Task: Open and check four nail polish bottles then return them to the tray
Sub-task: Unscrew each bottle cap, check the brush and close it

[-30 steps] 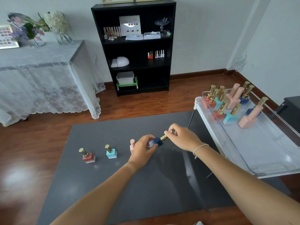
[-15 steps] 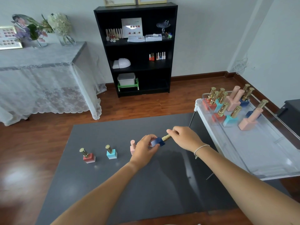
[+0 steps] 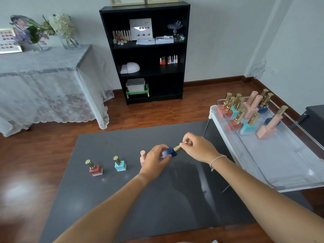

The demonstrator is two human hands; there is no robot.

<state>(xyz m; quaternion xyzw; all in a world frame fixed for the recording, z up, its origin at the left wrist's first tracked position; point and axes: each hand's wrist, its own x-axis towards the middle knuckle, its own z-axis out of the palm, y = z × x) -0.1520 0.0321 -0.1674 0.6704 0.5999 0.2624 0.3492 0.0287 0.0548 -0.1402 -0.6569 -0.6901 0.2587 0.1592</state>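
Observation:
My left hand (image 3: 156, 159) grips the dark blue nail polish bottle (image 3: 169, 152), tilted above the grey mat (image 3: 140, 199). My right hand (image 3: 197, 149) pinches its gold cap (image 3: 179, 147). On the mat stand a red bottle (image 3: 95, 169), a light blue bottle (image 3: 120, 165) and a pink bottle (image 3: 142, 157), the last partly hidden behind my left hand. The clear tray (image 3: 280, 163) at the right holds several more bottles at its far end.
A black shelf unit (image 3: 145, 53) stands against the far wall. A table with a lace cloth (image 3: 43, 81) and flower vases is at the left. Wooden floor surrounds the mat. A dark object (image 3: 315, 120) sits at the right edge beyond the tray.
Both hands have stayed together on the blue bottle, with the right fingers shifting slightly on the gold cap. The bottles on the mat have not moved.

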